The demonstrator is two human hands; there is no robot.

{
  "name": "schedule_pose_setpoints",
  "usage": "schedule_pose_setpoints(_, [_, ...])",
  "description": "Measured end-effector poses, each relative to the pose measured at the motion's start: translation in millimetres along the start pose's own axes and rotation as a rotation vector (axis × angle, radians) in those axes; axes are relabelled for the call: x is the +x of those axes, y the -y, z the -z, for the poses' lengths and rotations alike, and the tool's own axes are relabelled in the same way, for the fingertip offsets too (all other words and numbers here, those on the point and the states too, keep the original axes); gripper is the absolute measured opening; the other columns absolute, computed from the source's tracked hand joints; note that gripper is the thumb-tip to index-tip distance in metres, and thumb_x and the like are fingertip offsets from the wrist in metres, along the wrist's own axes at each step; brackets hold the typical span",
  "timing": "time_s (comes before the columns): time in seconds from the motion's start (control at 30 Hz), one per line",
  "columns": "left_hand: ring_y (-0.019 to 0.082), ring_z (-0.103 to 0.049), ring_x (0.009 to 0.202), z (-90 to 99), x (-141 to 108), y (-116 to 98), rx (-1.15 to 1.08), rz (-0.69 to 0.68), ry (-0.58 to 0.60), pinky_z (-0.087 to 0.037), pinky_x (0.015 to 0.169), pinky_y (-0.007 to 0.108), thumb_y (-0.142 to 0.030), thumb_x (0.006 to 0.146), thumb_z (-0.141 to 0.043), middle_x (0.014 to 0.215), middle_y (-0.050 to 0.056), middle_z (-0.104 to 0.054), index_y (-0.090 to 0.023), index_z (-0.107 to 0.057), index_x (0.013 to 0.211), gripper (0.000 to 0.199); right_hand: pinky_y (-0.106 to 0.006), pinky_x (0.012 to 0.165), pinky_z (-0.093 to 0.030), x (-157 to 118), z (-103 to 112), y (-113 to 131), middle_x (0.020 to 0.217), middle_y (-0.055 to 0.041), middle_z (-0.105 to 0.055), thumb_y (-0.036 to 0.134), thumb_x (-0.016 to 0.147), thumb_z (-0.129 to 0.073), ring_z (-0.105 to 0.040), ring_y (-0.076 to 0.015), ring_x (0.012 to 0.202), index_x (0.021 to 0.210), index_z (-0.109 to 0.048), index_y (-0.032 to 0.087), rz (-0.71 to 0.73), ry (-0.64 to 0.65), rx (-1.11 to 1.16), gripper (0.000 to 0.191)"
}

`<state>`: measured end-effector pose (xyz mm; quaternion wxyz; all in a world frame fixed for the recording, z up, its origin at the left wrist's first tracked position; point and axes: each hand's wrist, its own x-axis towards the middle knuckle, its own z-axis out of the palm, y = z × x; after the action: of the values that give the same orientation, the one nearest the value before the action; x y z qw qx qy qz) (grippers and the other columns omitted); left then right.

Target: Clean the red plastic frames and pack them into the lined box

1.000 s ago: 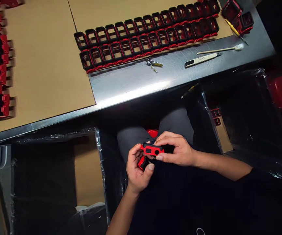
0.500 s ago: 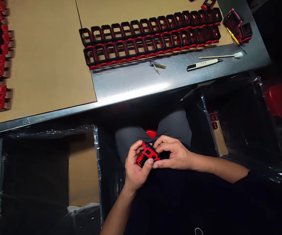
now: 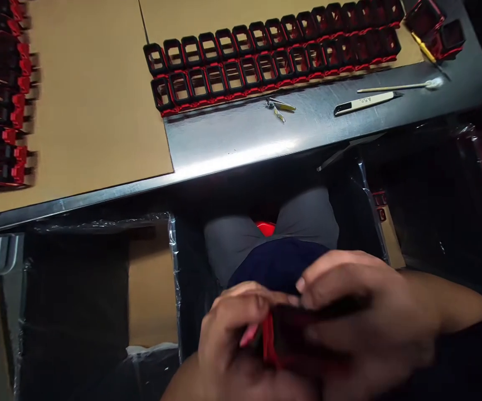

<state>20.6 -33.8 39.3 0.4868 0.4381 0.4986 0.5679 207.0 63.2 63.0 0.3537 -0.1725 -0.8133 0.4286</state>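
Close to the camera, above the lap, a red and black plastic part [image 3: 269, 340] is held between both hands, blurred by motion. My left hand [image 3: 232, 328] has its fingers curled round the part's left side. My right hand [image 3: 374, 306] is closed on the part's right side, its fingers bent over the top; the lower part of this hand is smeared. Two rows of red and black frames [image 3: 232, 75] stand on the table, partly over the cardboard sheet [image 3: 98, 100].
Nail clippers [image 3: 280, 107], a white cutter [image 3: 366, 103], a cotton-tipped stick [image 3: 395, 88] and a yellow-handled tool [image 3: 424, 47] lie on the metal table [image 3: 224, 139]. More red and black parts [image 3: 19, 111] line the left. Plastic-lined bins [image 3: 174, 289] flank the legs.
Both hands have come up nearer to the camera with the red and black part and look larger. The view has shifted, so the table items sit slightly further right.
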Motion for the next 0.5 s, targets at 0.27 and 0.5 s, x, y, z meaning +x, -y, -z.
schedule_pose_setpoints(0.27, [0.009,-0.067,0.070,5.0,16.6,36.5,0.166,0.078,-0.068,-0.055,0.067,0.016,-0.041,0.079,-0.078,0.085,-0.003,-0.068,-0.026,-0.059,0.111,0.040,-0.027,0.074,-0.059,-13.5,-19.1,-39.8,0.097,-0.0091,-0.068,0.039,0.079,-0.081,-0.069,-0.0158,0.085,0.094,-0.073,0.015,-0.274,-0.030,0.098,0.029])
schedule_pose_setpoints(0.5, [0.011,-0.069,0.080,5.5,11.7,48.3,0.316,0.050,-0.081,-0.057,0.072,0.018,-0.029,0.080,-0.077,0.095,-0.001,-0.069,-0.026,-0.057,0.116,0.041,-0.033,0.084,-0.059,-28.5,-32.2,-55.9,0.104,-0.0108,-0.070,0.030,0.078,-0.083,-0.070,-0.0192,0.095,0.097,-0.074,0.016,-0.383,-0.024,0.182,0.026])
